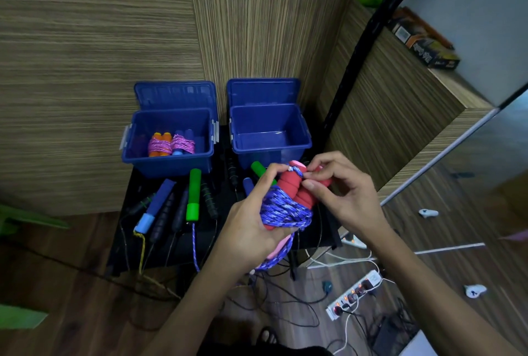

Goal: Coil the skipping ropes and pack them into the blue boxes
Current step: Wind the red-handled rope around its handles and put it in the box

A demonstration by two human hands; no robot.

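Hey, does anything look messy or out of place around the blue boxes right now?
Nothing is damaged or spilled. Several uncoiled ropes lie loose on the black table, cords trailing over its front edge. The right blue box is empty; the left blue box holds two coiled ropes.

Head-worn view, steeply down, close over the hands [288,207]

A home room: wood-laminate cabinets [100,69], wooden floor [71,284], power strip [354,295] with trailing cables.
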